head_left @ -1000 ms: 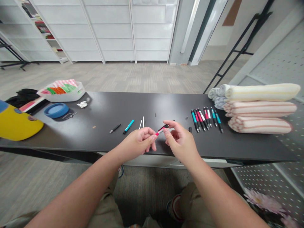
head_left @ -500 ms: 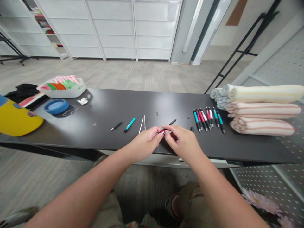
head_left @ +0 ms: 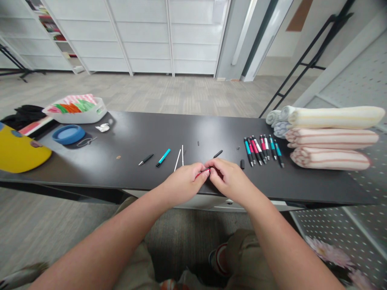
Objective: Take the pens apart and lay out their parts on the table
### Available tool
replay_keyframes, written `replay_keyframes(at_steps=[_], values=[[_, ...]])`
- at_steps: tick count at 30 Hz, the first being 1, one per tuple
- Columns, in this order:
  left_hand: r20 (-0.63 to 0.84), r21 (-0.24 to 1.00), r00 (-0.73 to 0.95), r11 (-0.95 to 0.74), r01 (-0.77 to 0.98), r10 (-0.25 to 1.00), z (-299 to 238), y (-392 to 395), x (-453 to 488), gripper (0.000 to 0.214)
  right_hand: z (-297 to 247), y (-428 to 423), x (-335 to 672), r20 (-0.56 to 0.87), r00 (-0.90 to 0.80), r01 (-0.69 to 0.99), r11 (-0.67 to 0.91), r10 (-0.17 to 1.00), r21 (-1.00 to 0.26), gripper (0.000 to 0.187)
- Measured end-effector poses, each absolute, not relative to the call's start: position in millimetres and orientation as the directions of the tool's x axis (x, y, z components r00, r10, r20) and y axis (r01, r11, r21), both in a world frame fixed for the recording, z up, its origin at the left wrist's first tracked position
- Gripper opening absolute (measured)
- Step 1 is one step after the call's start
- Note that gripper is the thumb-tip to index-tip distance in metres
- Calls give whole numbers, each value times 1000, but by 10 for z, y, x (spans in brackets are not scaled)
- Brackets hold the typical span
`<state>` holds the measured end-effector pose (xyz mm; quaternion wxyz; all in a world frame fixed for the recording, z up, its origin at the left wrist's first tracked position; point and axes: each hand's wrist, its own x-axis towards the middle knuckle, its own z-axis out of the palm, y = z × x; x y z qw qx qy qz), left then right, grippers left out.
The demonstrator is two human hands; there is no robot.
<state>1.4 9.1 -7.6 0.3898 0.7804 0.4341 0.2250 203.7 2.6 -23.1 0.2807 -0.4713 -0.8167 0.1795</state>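
Note:
My left hand and my right hand meet over the near edge of the black table, both pinched on a small red pen part that is mostly hidden by the fingers. Loose parts lie just beyond the hands: a black tip piece, two white refills, a teal barrel and a black pen tip. A row of several assembled pens lies to the right.
Rolled and folded towels are stacked at the right end. At the left stand a white basket of coloured items, a blue round dish and a yellow object. A small black cap lies near the pens.
Both hands dropped lower and closer together. The red and black pen they held up is now mostly hidden by the fingers, and a black piece lies on the table behind them.

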Motion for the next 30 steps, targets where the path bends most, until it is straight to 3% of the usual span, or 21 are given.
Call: replay_keyframes(at_steps=[4, 9, 15, 30], values=[[6, 708, 548, -391, 588, 836, -62, 57, 2, 31, -200, 4, 2031, 185, -397, 716, 430, 899, -550, 12], [-64, 633, 559, -399, 664, 827, -27, 27, -10, 30, -195, -15, 2055, 177, -403, 693, 426, 898, -582, 12], [-73, 632, 597, -426, 647, 799, -16, 62, -25, 34, -205, -16, 2081, 201, -380, 650, 415, 903, -637, 11], [-93, 684, 652, -427, 591, 753, -22, 129, -27, 35, -230, -8, 2079, 217, -351, 678, 408, 911, -611, 14]])
